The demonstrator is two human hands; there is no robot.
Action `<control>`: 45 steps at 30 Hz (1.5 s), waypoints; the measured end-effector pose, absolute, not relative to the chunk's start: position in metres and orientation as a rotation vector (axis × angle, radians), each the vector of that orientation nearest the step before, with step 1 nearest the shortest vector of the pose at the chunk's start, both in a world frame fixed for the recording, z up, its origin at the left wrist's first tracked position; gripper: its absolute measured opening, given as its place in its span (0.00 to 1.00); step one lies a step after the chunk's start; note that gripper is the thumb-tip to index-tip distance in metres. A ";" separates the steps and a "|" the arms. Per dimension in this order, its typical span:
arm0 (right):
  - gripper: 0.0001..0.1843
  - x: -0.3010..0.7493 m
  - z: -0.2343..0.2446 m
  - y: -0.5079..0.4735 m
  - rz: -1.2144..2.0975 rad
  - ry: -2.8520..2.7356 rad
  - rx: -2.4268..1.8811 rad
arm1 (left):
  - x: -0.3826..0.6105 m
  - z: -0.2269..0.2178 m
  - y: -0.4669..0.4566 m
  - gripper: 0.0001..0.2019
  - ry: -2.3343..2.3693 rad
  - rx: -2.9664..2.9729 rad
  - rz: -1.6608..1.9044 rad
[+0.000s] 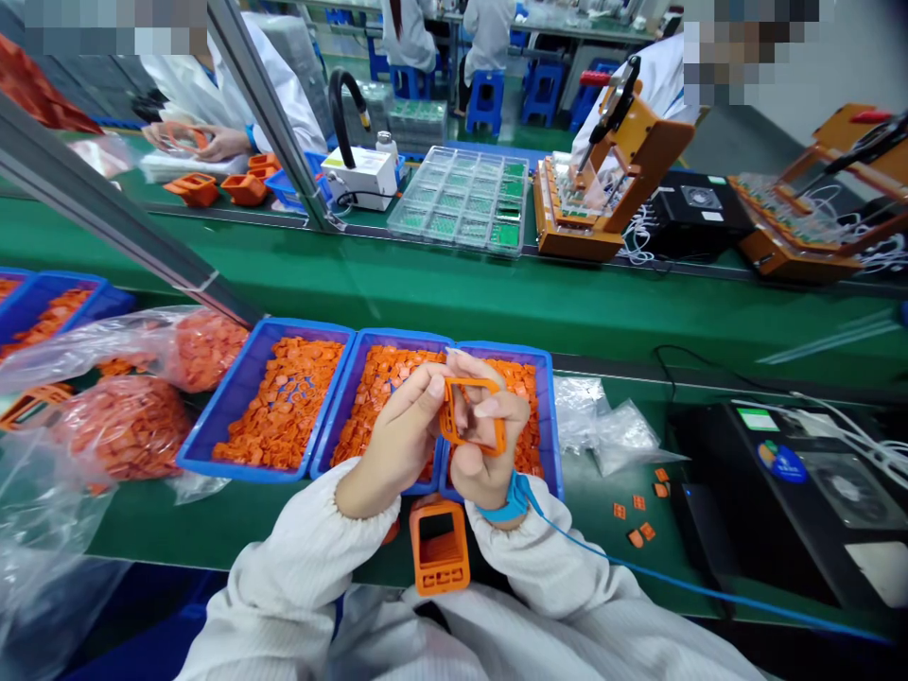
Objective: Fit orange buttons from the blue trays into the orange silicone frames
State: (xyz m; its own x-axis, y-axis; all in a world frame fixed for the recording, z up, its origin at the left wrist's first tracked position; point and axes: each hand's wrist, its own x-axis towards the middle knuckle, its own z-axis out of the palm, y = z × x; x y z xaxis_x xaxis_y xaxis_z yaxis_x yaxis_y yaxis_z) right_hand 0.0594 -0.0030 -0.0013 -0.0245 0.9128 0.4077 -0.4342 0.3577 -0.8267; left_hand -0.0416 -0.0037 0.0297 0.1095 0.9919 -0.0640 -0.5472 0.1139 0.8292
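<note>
An orange plastic frame [505,430] is held up between both hands, above the blue bins. My left hand [398,437] pinches its left side with thumb and fingers. On the other side, my right hand [489,463] is closed round the frame, some fingers showing through its opening; a blue wrist strap is on that wrist. Whether a small part is also between the fingers, I cannot tell. Below the hands, at the table's front edge, stands a stack of similar orange frames [441,579]. Small orange pieces fill the middle bin [333,416] and the right bin [551,416] behind my hands.
Another blue bin [245,331] of orange pieces stands left, beside plastic bags [120,430] of orange parts. Loose orange pieces [639,502] and a black device [780,511] are at right. Across the green line are a clear tray [461,200], an orange fixture [578,241] and co-workers.
</note>
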 end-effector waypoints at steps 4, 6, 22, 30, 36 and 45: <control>0.25 0.058 0.000 -0.002 1.144 -1.144 -0.571 | -0.043 0.027 -0.002 0.16 0.779 0.761 1.307; 0.26 0.057 0.000 -0.002 1.116 -1.174 -0.594 | -0.042 0.026 -0.002 0.16 0.779 0.745 1.317; 0.24 0.063 0.016 0.012 0.995 -0.925 -0.490 | -0.108 0.010 0.035 0.13 1.668 2.185 -0.159; 0.24 0.069 0.023 0.013 1.106 -0.811 -0.470 | -0.093 -0.023 0.037 0.15 1.483 2.127 -0.585; 0.24 0.067 0.024 0.013 1.204 -0.792 -0.454 | -0.101 -0.028 0.044 0.13 1.405 2.151 -0.530; 0.23 0.067 0.024 0.016 1.246 -0.751 -0.442 | -0.108 -0.019 0.047 0.14 1.354 2.183 -0.436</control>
State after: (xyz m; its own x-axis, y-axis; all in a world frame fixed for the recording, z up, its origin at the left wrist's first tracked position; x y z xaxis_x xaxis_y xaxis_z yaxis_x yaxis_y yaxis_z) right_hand 0.0670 0.0157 0.0238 0.1307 0.9548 0.2669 -0.6819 0.2820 -0.6748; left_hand -0.1083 0.0472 -0.0186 0.4458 0.7240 -0.5263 0.8951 -0.3574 0.2666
